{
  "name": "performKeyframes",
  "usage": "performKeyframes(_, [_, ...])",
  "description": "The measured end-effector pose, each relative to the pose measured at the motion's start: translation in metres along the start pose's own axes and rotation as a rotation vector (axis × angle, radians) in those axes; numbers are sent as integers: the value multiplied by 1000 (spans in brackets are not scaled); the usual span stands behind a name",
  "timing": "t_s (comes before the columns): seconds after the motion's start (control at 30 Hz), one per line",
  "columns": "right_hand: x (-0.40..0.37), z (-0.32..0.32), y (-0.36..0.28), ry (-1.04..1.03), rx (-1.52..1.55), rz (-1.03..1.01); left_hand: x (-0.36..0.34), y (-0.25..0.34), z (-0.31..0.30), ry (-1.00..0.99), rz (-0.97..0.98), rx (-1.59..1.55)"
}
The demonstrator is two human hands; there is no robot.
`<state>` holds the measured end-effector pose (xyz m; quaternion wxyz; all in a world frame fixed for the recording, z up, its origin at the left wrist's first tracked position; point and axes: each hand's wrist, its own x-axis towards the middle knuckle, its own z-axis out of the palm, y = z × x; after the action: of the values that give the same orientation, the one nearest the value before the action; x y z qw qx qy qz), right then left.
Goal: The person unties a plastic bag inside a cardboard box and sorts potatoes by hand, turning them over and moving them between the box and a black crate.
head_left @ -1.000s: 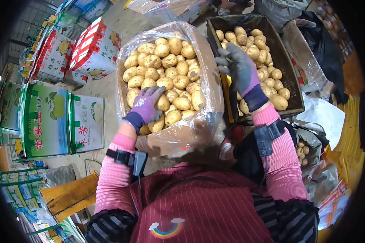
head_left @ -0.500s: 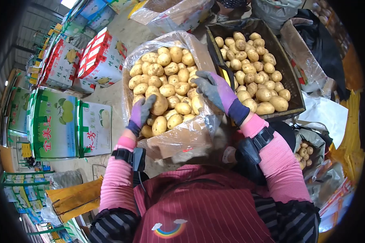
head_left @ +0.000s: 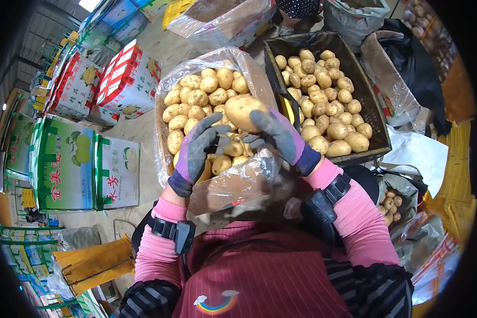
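A large potato [head_left: 242, 110] is held up between both gloved hands over a plastic-lined cardboard box [head_left: 262, 79] heaped with potatoes. My right hand [head_left: 281, 137] grips it from the right side, fingers curled around it. From the lower left, my left hand [head_left: 196, 151] touches the same potato with its fingertips. Both hands wear grey and purple gloves, with pink sleeves and black wrist bands behind them.
A dark crate [head_left: 373, 114] full of potatoes stands to the right of the box. Printed fruit cartons [head_left: 69, 164] are stacked on the left, red and white ones [head_left: 127, 79] further back. Plastic bags and another small bag of potatoes [head_left: 391, 201] lie at the right.
My right hand came from over the dark crate to the box. My left hand lifted a large potato out of the pile, and both hands now hold it up.
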<state>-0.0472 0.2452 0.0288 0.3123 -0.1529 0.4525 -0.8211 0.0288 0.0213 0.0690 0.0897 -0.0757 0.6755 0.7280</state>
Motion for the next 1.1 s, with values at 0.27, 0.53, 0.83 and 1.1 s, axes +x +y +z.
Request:
performKeyframes(0.27, [-2,0,4,37,-19,189,12,-13,-3,-139,299,338])
performKeyframes(0.53, [-11,-2,-6,-4,-383,-116,5,-26,-9,-357,-123,-1013])
performKeyframes(0.83, [-12,5,-10,-106,-719,-355,4,-45,17,-63,-31,-462])
performKeyframes(1.1, [-10,-20,0,15,156,42,-2,-26,6,-76,-256,-332])
